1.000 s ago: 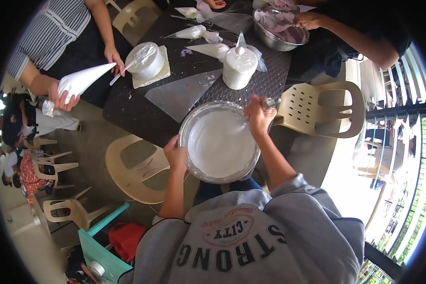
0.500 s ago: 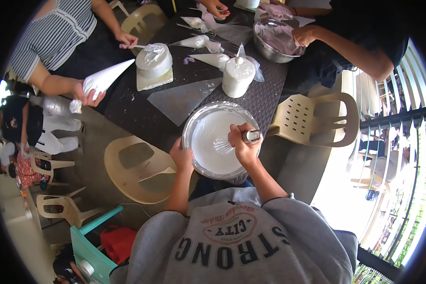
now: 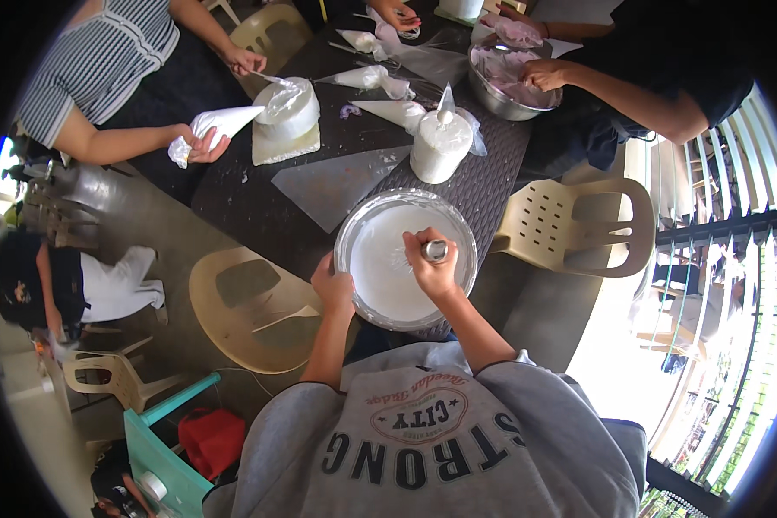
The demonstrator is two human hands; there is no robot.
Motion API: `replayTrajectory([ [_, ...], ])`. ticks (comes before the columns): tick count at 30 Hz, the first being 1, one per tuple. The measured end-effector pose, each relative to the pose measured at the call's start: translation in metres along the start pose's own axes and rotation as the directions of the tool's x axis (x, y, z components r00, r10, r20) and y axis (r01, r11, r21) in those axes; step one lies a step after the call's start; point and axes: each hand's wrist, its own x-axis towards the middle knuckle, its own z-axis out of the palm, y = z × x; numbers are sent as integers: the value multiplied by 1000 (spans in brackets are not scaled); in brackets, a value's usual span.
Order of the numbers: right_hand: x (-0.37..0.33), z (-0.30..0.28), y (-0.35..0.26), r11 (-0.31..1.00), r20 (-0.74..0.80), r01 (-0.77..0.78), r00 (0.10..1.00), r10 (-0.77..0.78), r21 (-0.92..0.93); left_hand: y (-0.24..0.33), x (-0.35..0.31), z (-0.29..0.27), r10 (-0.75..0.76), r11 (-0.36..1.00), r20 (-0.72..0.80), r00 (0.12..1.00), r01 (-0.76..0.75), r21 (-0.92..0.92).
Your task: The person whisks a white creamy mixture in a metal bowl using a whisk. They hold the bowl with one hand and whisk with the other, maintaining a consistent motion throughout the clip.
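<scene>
A wide metal bowl [image 3: 468,285] with white icing smeared round its rim stands at the table's near edge. White icing [image 3: 375,276] fills the bottom of it. My left hand [image 3: 332,285] grips the bowl's left rim, thumb over the edge. In my right hand [image 3: 432,269] is a whisk [image 3: 435,251], its metal handle tilted up and its wires down in the icing, mostly hidden by my fingers. Just beyond the bowl a tall white-iced cake [image 3: 440,155] carries a small piping bag tip on top.
Across the dark woven table [image 3: 224,194] lie a clear plastic sheet [image 3: 341,186] and several filled piping bags [image 3: 393,112]. At far left a person holds a piping bag [image 3: 224,127] and spreads icing on a round cake [image 3: 287,116]. Another works over a bowl of pink icing [image 3: 509,102]. Plastic chairs [image 3: 250,302] flank me.
My right hand has shifted slightly left with the whisk, whose handle is now more upright. The person at far left has drawn the piping bag closer to the cake. A background person walks nearer.
</scene>
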Motion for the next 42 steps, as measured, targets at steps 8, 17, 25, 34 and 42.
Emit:
replayTrajectory([
  [8,0,6,-16,987,87,142,987,-136,-74,1,1,-1,-14,1000,41,999,15,-6],
  [17,2,2,1,1000,25,9,1000,-9,-18,-3,4,1,6,999,28,1000,-5,-32],
  [25,1,2,1,1000,23,27,999,-27,4,-3,7,0,3,1000,34,999,-2,-21],
  [34,1,1,8,999,0,-33,999,33,42,-2,6,-3,6,1000,59,998,-5,-17],
  [42,-1,1,10,999,-6,-5,1000,5,48,-4,5,-4,5,998,72,997,0,-61],
])
